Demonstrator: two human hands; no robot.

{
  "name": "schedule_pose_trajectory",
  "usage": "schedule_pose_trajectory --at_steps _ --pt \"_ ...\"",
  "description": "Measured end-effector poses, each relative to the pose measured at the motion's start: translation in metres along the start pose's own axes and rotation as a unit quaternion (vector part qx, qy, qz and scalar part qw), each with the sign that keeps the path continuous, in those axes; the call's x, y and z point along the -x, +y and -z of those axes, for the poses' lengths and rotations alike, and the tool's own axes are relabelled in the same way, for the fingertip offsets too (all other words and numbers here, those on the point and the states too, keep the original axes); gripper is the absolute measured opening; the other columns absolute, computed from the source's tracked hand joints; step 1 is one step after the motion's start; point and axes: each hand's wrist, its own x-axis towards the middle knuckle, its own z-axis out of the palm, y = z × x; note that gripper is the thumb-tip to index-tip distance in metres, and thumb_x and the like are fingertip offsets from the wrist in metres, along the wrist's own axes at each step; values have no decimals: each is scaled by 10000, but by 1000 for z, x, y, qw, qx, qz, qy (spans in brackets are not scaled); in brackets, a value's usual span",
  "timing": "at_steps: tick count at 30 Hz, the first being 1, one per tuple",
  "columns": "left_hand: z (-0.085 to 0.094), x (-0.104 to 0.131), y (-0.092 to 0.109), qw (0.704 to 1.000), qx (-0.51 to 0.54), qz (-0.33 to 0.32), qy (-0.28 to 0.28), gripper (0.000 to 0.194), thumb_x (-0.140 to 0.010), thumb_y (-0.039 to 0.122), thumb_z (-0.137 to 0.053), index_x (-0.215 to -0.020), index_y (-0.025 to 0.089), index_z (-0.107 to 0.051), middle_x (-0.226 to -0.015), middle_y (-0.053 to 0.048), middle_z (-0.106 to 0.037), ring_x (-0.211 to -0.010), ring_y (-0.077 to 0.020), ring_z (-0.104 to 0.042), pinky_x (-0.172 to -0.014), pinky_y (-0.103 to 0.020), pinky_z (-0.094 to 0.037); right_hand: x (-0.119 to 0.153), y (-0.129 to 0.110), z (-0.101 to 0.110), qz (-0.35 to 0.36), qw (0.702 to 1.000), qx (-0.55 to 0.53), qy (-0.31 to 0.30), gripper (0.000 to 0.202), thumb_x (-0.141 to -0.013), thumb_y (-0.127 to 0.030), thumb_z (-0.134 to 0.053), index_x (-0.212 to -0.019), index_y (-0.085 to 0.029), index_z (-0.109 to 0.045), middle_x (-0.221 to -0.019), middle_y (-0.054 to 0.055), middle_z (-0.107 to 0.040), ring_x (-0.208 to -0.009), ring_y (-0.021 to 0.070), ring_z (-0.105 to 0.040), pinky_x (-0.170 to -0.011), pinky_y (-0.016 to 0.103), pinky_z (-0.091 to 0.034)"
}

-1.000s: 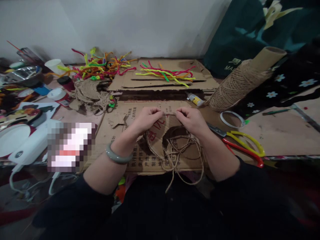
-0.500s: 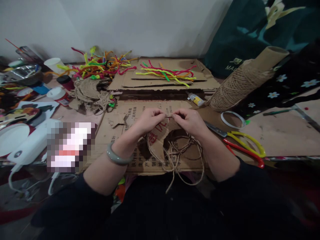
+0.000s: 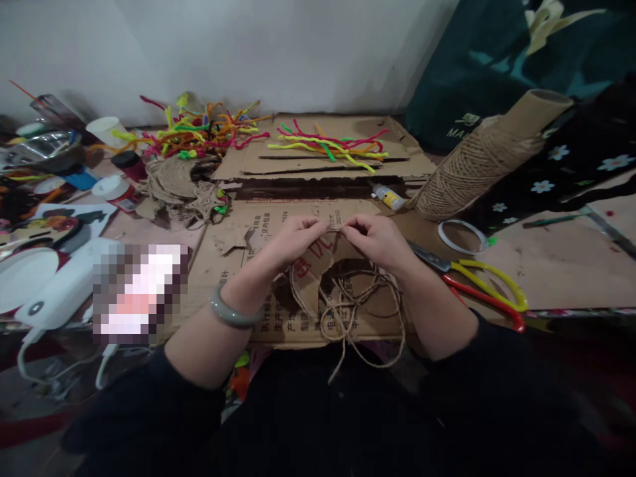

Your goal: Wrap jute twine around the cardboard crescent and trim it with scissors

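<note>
Jute twine (image 3: 348,322) lies in loops on the printed cardboard (image 3: 199,311), towards five o'clock from the hands, in the head view. Left hand (image 3: 301,235) and right hand (image 3: 370,235) pinch a strand between fingertips — its taut stretch shorter than a second ago — so attention seems centred there.

Bag, large, dark green (image 3: 447,86): white capitals "MA", remainder hidden; white character or emblem above, undeciphered. Sheet, flat brown cardboard (image 3: 211,262): black Chinese print, including 执行标准 and 产地, partly covered; fragment "com"; larger red characters, reading uncertain. Tube, small, grey and yellow (image 3: 387,197): label illegible. Jar, red, white-lidded (image 3: 118,192): label illegible.
</note>
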Motion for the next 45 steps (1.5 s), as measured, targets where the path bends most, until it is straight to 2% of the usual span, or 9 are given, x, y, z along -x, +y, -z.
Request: schedule_pose_trajectory --at_steps 5,10,15,20,24,29,36,41,45 --pt "2 1 6 1000 12 20 19 248 -836 305 -548 -647 152 -593 -539 36 -512 -451 -64 -419 -452 -202 -298 -2 -2 5 -28 999 -13 34 229 -789 -335 -551 -767 -162 -700 -689 32 -674 -629 150 -541 -627 285 -384" --pt "1 2 7 999 -24 26 21 281 -848 247 -535 -581 161 -541 -496 53 -449 -422 -50 -374 -434 -201 -259 -3 0 8 -16 1000 -14 -6 252 -806 -360 -548 -812 -169 -713 -754 45 -702 -693 169 -574 -656 301 -393" --pt "2 2 5 998 -27 41 32 262 -852 266 -526 -612 172 -574 -487 45 -465 -390 -55 -379 -414 -211 -249 -4 10 13 -37 993 -110 21 316 -866 -401 -490 -778 -168 -685 -711 39 -660 -639 139 -541 -614 283 -398" --pt "6 0 5 996 11 1 83 210 -818 302 -556 -660 172 -608 -535 18 -562 -424 -77 -446 -421 -212 -290 -5 13 17 -86 972 -208 63 409 -870 -553 -536 -785 -176 -671 -632 11 -599 -548 102 -486 -529 245 -390" --pt "8 2 9 990 21 -40 135 237 -816 289 -551 -615 167 -580 -520 25 -548 -457 -78 -447 -449 -198 -329 -7 11 19 -109 963 -228 89 485 -844 -646 -547 -768 -182 -667 -669 21 -591 -583 110 -530 -516 241 -430" --pt "8 5 16 981 4 -40 187 233 -830 285 -540 -628 175 -576 -562 11 -584 -492 -89 -476 -437 -192 -317 -7 11 19 -150 949 -267 77 454 -863 -618 -553 -716 -192 -612 -609 1 -574 -509 103 -543 -511 248 -459" --pt "8 3 15 974 22 -43 219 203 -835 246 -534 -651 180 -589 -595 11 -609 -520 -91 -503 -454 -194 -343 -6 7 17 -130 957 -252 66 431 -865 -552 -593 -638 -187 -570 -541 -17 -535 -481 77 -493 -487 215 -436" --pt "9 1 13 973 28 -39 225 199 -833 252 -533 -651 182 -575 -587 17 -593 -498 -87 -480 -446 -197 -337 -7 11 10 -100 958 -251 98 549 -719 -742 -617 -632 -206 -539 -517 -29 -516 -456 81 -471 -470 231 -428" --pt "9 3 15 973 16 -25 229 224 -847 254 -519 -637 183 -555 -540 29 -545 -447 -77 -409 -419 -199 -305 -5 16 11 -76 966 -215 121 635 -759 -833 -443 -731 -215 -583 -589 6 -589 -517 122 -552 -532 271 -458"
